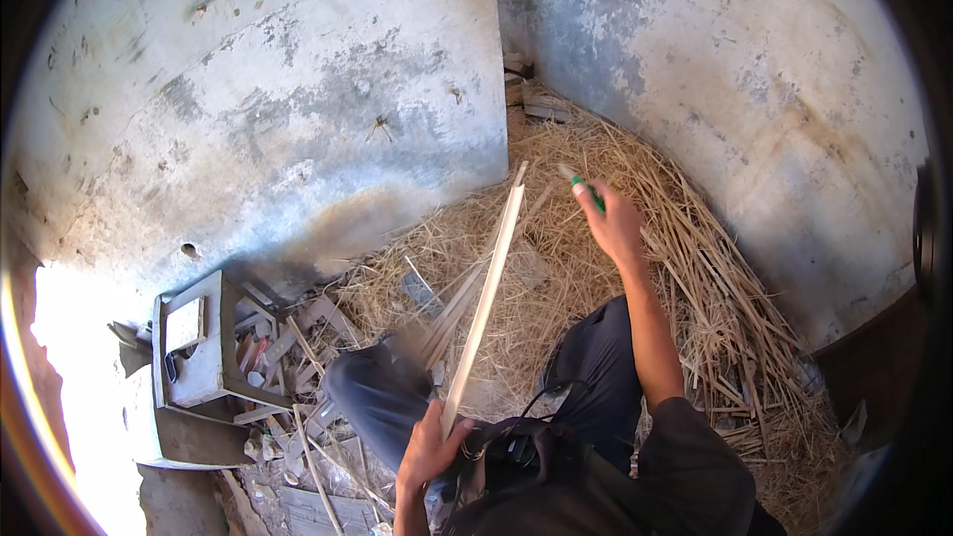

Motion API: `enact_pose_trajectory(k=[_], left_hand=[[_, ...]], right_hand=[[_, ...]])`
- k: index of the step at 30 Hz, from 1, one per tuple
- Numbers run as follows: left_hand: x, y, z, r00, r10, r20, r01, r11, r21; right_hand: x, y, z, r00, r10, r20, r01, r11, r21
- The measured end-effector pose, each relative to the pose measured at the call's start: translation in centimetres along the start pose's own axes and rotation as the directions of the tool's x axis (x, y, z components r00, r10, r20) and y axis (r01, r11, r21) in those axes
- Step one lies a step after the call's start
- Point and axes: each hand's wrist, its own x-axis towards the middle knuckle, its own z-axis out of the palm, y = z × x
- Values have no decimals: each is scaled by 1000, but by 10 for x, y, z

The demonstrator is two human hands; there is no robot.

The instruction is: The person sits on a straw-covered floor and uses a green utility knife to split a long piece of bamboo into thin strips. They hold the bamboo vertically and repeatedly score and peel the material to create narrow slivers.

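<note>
Item one, far left: a grey metal stool frame [204, 352] lying tipped among scraps of wood and rubble [288, 337] on the floor.

Item two: your left hand [429, 447], closed around the lower end of a long pale split cane strip [486, 293]. The strip runs up and away from you, its far tip [520, 171] reaching toward the base of the concrete wall [298, 109]. It looks light, thin and springy (probably with sharp split edges), so it is best held low near the butt, as you have it, with support further up if it whips.

Item three: your right hand [613, 223], raised over the straw, fingers wrapped around a green-handled tool [586, 189]; its working end is too small to identify.

Item four, right: a deep heap of straw and cane offcuts [715, 318] banked into the corner.
</note>
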Motion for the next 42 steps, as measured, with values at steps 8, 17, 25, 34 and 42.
enact_pose_trajectory(k=[8,17,25,34,42], left_hand=[[52,14,0,989,91,-116,-92,996,0],[98,57,22,975,199,-99,-203,979,-33],[97,30,24,972,213,-100,-222,971,-87],[92,33,21,982,68,-176,-112,960,-255],[87,74,13,973,134,-189,-214,836,-506]], right_hand=[[-22,-42,10,883,-130,450,-163,816,555],[-43,-65,26,771,-330,544,-251,629,736],[-32,-47,24,908,-103,406,-311,485,817],[-39,-58,22,970,-210,125,-10,478,878],[-70,-77,28,771,-635,-47,531,601,597]])
